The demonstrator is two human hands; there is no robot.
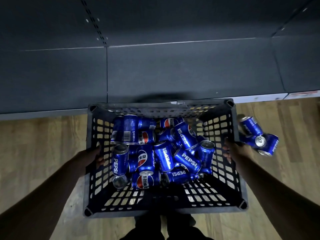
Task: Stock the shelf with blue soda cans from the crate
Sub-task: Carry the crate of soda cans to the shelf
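Gripping a perforated plastic crate (pixel 223 170) of glossy cylindrical cans (pixel 162 153).

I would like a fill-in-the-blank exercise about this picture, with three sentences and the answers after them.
1. Both hands, the left hand and the right hand, grip the side walls of the black ____.
2. The blue soda cans inside the crate lie in a jumbled ____, not in neat rows.
3. A few loose cans lie outside it on the wooden ____, on the person's right.

Missing words: crate; pile; floor
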